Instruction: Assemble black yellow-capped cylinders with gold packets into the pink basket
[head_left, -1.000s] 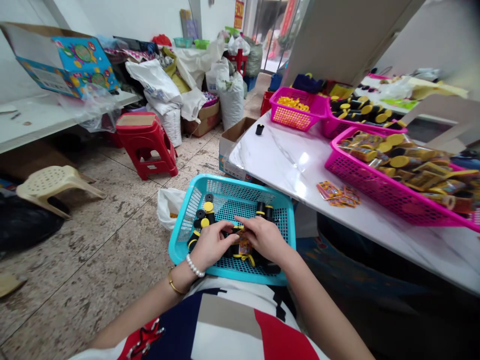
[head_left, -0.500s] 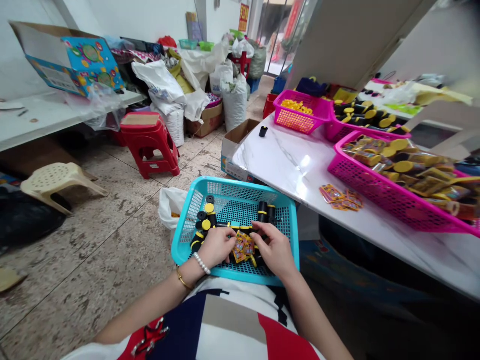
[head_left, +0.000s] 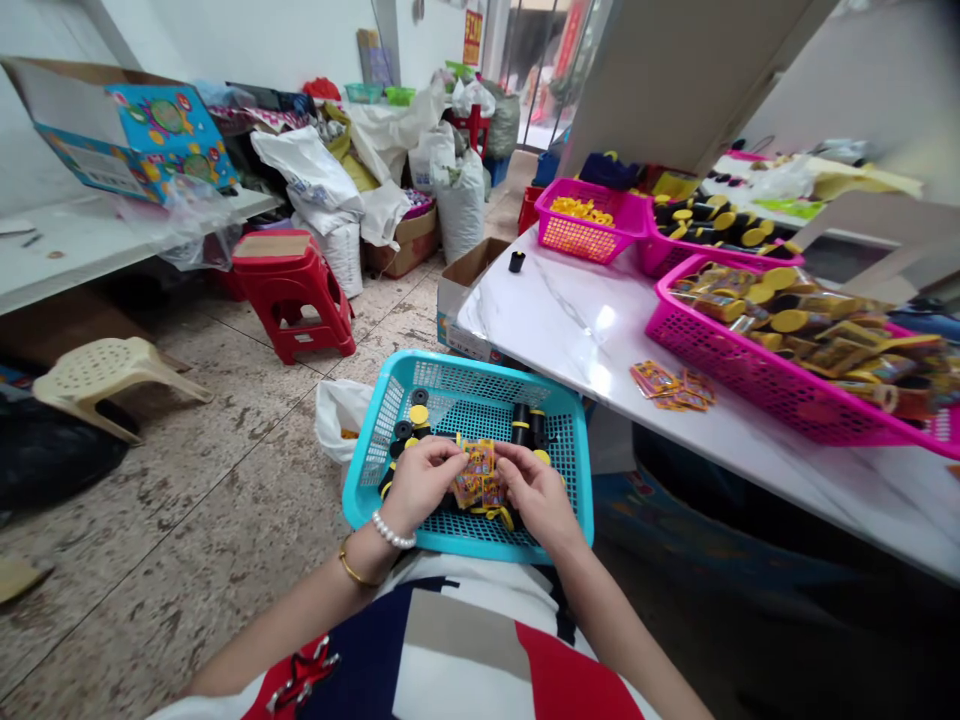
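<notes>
A turquoise mesh basket (head_left: 397, 390) rests on my lap, holding several black cylinders with yellow caps (head_left: 414, 418). Over the basket, my left hand (head_left: 420, 483) and my right hand (head_left: 534, 492) together pinch a small orange printed sticker sheet (head_left: 475, 473) between their fingertips. Both hands are closed on its edges. The left wrist wears a pearl bracelet and a gold bangle. More black cylinders (head_left: 522, 421) stand just beyond my right hand's fingers.
A white marble table (head_left: 570, 310) at right carries pink baskets (head_left: 757, 375) of wrapped black-and-yellow pieces, loose orange stickers (head_left: 671, 385) and one black cap (head_left: 516, 262). On the floor stand a red stool (head_left: 289, 285), a beige stool (head_left: 97, 370), sacks and cardboard boxes.
The hands have lifted the orange sticker sheet up from among the cylinders and now hold it spread between them, slightly farther into the basket. The head view shifted a little.
</notes>
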